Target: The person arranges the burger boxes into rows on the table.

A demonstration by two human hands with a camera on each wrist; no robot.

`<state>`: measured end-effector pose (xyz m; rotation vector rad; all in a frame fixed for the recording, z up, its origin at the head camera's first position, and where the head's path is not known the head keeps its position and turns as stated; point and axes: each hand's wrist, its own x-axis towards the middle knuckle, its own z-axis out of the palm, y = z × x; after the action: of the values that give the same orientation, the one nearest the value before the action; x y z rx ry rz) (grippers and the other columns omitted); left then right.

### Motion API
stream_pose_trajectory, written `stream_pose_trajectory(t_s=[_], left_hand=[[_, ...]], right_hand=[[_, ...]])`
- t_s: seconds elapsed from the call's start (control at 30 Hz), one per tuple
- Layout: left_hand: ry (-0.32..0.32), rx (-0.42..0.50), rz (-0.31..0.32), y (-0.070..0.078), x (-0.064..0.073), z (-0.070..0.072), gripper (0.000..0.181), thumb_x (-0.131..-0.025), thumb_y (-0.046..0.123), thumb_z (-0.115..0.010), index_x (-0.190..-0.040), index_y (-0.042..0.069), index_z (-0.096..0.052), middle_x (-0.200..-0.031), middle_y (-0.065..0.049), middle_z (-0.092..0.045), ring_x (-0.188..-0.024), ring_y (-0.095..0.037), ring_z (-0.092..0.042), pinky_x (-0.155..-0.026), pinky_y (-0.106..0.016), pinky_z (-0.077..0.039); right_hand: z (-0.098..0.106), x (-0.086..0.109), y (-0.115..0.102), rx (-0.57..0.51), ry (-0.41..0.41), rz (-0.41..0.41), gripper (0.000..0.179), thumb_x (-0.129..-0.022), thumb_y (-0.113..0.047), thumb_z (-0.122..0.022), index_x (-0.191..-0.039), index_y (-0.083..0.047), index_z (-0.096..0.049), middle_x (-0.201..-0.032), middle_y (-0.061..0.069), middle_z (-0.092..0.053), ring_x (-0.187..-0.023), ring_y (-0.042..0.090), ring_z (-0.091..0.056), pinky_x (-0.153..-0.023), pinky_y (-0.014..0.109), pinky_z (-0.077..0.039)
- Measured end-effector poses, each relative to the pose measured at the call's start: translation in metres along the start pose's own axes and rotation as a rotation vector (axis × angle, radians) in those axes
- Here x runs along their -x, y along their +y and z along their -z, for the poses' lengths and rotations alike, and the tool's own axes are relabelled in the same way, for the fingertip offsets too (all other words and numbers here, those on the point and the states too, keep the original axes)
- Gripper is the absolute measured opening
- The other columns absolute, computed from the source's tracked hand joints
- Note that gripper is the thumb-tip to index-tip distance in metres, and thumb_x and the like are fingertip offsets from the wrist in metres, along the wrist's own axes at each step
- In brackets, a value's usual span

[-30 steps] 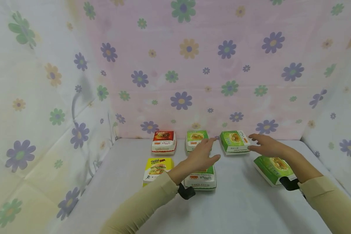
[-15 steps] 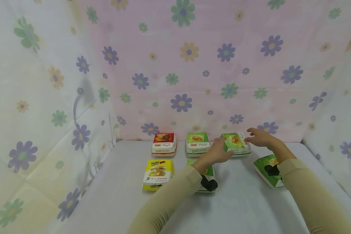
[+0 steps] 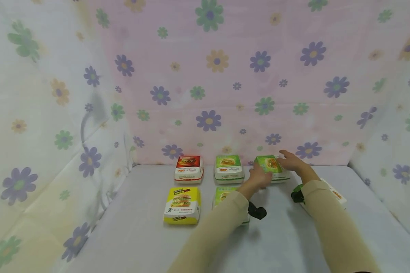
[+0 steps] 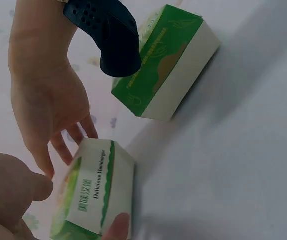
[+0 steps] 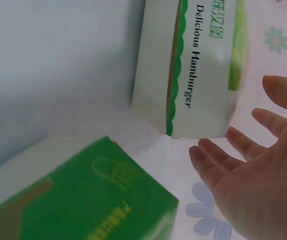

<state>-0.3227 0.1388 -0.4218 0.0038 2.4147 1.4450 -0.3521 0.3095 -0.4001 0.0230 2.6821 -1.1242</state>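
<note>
A green-and-white burger box (image 3: 269, 162) sits at the back right of the table, its side lettered "Delicious Hamburger" (image 5: 193, 65) in the right wrist view. My left hand (image 3: 259, 178) is at the box's left side, fingers spread. In the left wrist view, its thumb and one fingertip (image 4: 117, 227) overlap the box's near end. My right hand (image 3: 293, 163) reaches in from the right, palm toward the box. Its loosely extended fingers (image 5: 241, 145) lie right at the box's end in the right wrist view. Neither hand is curled round the box.
A red burger box (image 3: 188, 167) and another green one (image 3: 229, 167) stand in the back row. In front are a yellow box (image 3: 182, 204) and a green box (image 3: 221, 194) partly behind the left sleeve. Another green box (image 5: 88, 195) lies angled under the right forearm. Flowered cloth (image 3: 208, 76) walls the back.
My left hand has moved right, from over the middle boxes to the back right box. My right hand has come slightly left toward its other end. The boxes have stayed in place.
</note>
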Motion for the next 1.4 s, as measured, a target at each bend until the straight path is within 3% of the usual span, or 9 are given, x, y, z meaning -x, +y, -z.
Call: stream_pose_trajectory(t_s=[0.17,0.3,0.43,0.63,0.8,0.93,1.17,1.3,1.4], left_hand=[[0.000,0.119,0.094,-0.006,-0.015,-0.008,0.075,-0.106,0.024,-0.056,-0.164,0.009,-0.011,-0.162,-0.024,-0.023,-0.115,-0.032,-0.063,-0.080,-0.040,-0.061],[-0.023,0.202,0.127,-0.012,-0.025,-0.013,0.072,-0.107,0.015,-0.053,-0.165,0.011,-0.011,-0.163,-0.023,-0.023,-0.092,-0.029,-0.069,-0.080,-0.039,-0.062],[-0.016,0.216,0.125,-0.016,-0.029,-0.014,0.071,-0.106,0.010,-0.053,-0.165,0.011,-0.014,-0.162,-0.022,-0.028,-0.064,-0.019,-0.060,-0.076,-0.036,-0.061],[-0.012,0.183,0.104,-0.017,-0.025,-0.009,0.066,-0.108,0.017,-0.050,-0.164,0.009,-0.016,-0.160,-0.023,-0.032,-0.056,-0.013,-0.052,-0.074,-0.034,-0.057],[0.026,0.173,0.104,-0.014,-0.028,-0.013,0.061,-0.108,0.015,-0.048,-0.162,0.008,-0.023,-0.157,-0.021,-0.036,-0.080,-0.020,-0.064,-0.070,-0.032,-0.054],[0.092,0.126,0.105,-0.012,-0.033,-0.018,0.058,-0.107,0.014,-0.049,-0.161,0.012,-0.028,-0.152,-0.021,-0.040,-0.113,-0.029,-0.057,-0.065,-0.031,-0.050],[0.137,0.105,0.071,-0.004,-0.026,-0.013,0.056,-0.107,0.012,-0.048,-0.160,0.010,-0.029,-0.152,-0.023,-0.041,-0.128,-0.033,-0.048,-0.081,-0.040,-0.053],[0.108,0.109,0.081,-0.004,-0.029,-0.015,0.055,-0.109,0.015,-0.045,-0.161,0.009,-0.026,-0.155,-0.021,-0.039,-0.130,-0.031,-0.048,-0.077,-0.038,-0.056],[0.069,0.093,0.089,-0.004,-0.021,-0.015,0.057,-0.110,0.023,-0.045,-0.160,0.005,-0.024,-0.156,-0.022,-0.037,-0.135,-0.030,-0.046,-0.100,-0.042,-0.050]], right_hand=[[-0.008,-0.009,0.003,0.012,0.011,-0.002,0.067,-0.107,-0.024,-0.037,-0.158,0.012,-0.010,-0.161,0.040,-0.009,-0.149,0.057,-0.008,-0.119,0.068,-0.014],[-0.009,-0.013,0.005,0.048,0.000,-0.021,0.067,-0.109,-0.025,-0.037,-0.156,0.014,-0.011,-0.160,0.040,-0.011,-0.148,0.057,-0.009,-0.119,0.067,-0.015],[-0.009,-0.014,0.003,0.107,0.013,-0.021,0.065,-0.108,-0.024,-0.040,-0.155,0.015,-0.017,-0.158,0.040,-0.017,-0.147,0.057,-0.016,-0.118,0.066,-0.021],[-0.011,-0.014,0.000,0.153,0.037,-0.023,0.062,-0.106,-0.021,-0.042,-0.151,0.018,-0.023,-0.155,0.042,-0.022,-0.144,0.057,-0.022,-0.117,0.065,-0.026],[-0.008,-0.008,0.000,0.220,0.044,-0.031,0.066,-0.104,-0.022,-0.046,-0.147,0.024,-0.025,-0.150,0.045,-0.029,-0.139,0.059,-0.031,-0.114,0.064,-0.033],[-0.004,0.000,-0.003,0.294,0.040,-0.063,0.060,-0.102,-0.023,-0.051,-0.133,0.028,-0.039,-0.130,0.045,-0.048,-0.116,0.055,-0.054,-0.095,0.057,-0.051],[0.001,0.011,-0.008,0.314,0.004,-0.166,0.053,-0.100,-0.029,-0.057,-0.117,0.021,-0.050,-0.099,0.028,-0.059,-0.082,0.035,-0.061,-0.068,0.039,-0.056],[0.004,0.017,-0.011,0.325,-0.005,-0.181,0.061,-0.100,-0.030,-0.056,-0.125,0.024,-0.045,-0.115,0.037,-0.057,-0.094,0.044,-0.063,-0.078,0.046,-0.058],[0.010,0.023,-0.010,0.391,-0.023,-0.156,0.071,-0.102,-0.033,-0.054,-0.135,0.028,-0.037,-0.135,0.045,-0.046,-0.118,0.056,-0.055,-0.096,0.056,-0.052]])
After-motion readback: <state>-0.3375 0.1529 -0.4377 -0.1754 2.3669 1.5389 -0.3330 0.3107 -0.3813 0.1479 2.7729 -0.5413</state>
